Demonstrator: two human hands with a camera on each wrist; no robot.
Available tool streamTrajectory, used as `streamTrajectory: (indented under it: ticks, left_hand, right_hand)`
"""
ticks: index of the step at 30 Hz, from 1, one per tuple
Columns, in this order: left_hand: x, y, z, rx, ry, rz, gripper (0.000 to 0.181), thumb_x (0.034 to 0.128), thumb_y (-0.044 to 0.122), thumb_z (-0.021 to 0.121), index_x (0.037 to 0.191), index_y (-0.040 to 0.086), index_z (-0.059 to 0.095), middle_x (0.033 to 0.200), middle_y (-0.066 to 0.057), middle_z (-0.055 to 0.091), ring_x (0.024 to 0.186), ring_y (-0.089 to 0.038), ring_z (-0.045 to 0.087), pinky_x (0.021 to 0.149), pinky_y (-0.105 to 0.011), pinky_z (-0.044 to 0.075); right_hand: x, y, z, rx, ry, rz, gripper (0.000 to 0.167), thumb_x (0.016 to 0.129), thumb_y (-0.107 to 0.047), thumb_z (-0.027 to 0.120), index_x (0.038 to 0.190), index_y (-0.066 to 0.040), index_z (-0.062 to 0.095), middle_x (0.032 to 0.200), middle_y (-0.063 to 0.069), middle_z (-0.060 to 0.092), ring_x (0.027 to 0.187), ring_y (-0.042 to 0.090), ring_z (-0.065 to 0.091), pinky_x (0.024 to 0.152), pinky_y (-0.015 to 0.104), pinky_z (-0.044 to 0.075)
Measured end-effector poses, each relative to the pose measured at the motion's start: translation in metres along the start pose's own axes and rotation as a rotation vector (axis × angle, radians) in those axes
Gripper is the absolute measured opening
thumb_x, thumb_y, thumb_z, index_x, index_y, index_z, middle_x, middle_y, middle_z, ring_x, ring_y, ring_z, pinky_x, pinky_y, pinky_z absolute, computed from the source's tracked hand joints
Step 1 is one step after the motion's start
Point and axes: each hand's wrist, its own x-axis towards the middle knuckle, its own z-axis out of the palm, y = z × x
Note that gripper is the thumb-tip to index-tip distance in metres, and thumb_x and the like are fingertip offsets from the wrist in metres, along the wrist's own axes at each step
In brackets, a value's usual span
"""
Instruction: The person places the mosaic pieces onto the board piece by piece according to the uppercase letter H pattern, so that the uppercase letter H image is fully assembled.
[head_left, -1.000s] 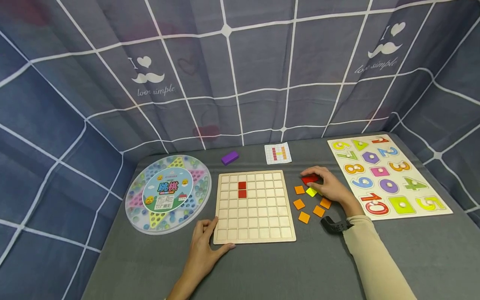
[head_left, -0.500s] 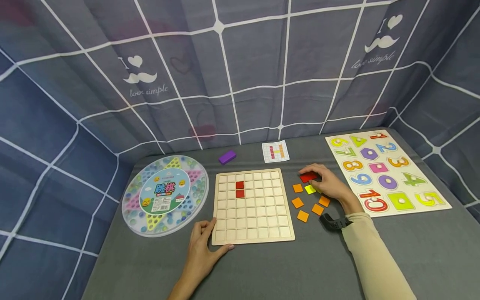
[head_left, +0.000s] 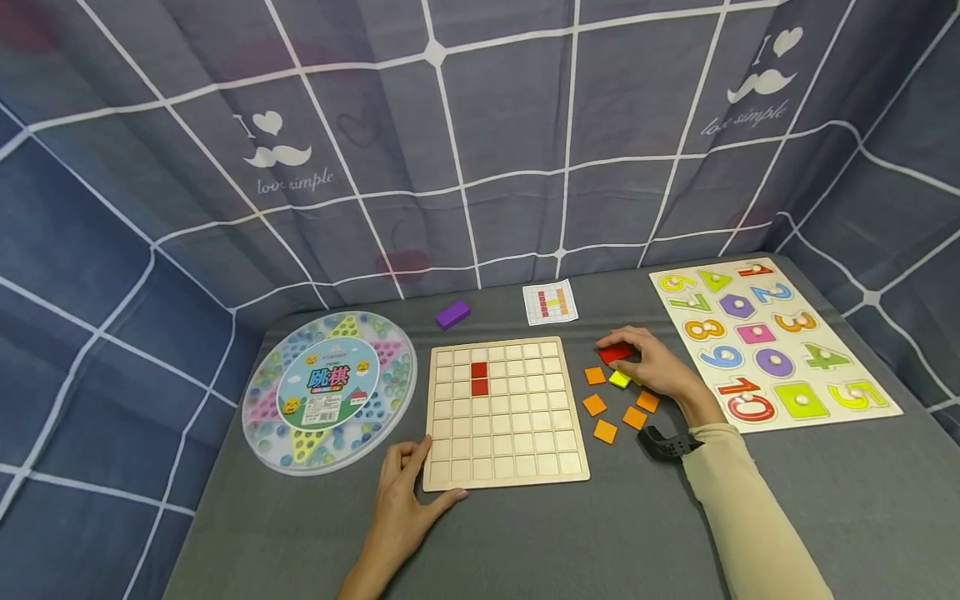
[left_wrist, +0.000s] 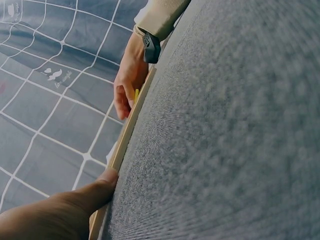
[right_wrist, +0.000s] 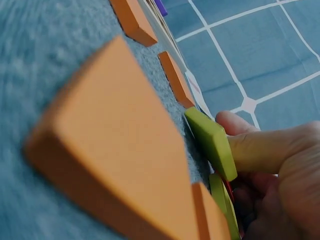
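I log the left hand [head_left: 401,504] spread, thumb and forefinger touching the grid board [head_left: 517,425] at one corner, flat on the counter [head_left: 517,550]. The right hand [head_left: 652,364] bends over red pieces [head_left: 614,353], right of the board (whether its fingers grip, I cannot tell).

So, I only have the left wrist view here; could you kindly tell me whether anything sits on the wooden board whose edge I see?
Observer: Yes, the head view shows two red tiles on the wooden board, in neighbouring squares.
Operator: Thank you; besides the yellow, what colour is at the fingers of the right hand?
Observer: Red: the head view shows a red piece between fingers and thumb; whether it is a stack, I cannot tell.
Operator: And what lies on the far side of the left hand from the tiles?
Observer: A round, colourful game set, left of the board.
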Motion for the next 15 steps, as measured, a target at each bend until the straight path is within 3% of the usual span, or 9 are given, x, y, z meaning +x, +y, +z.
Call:
streamTrajectory:
  ticks: [15]
  left_hand:
    - [-0.0010, -0.0002, 0.0011, -0.007, -0.007, -0.011, 0.090, 0.0616, 0.039, 0.092, 0.136, 0.003, 0.057, 0.111, -0.006, 0.050, 0.094, -0.010, 0.041, 0.079, -0.036, 0.043]
  right_hand:
    - [0.0017, 0.0004, 0.0041, -0.035, 0.063, 0.043, 0.028, 0.089, -0.010, 0.072, 0.117, -0.011, 0.068, 0.126, 0.013, 0.059, 0.126, 0.035, 0.040, 0.104, 0.054, 0.030]
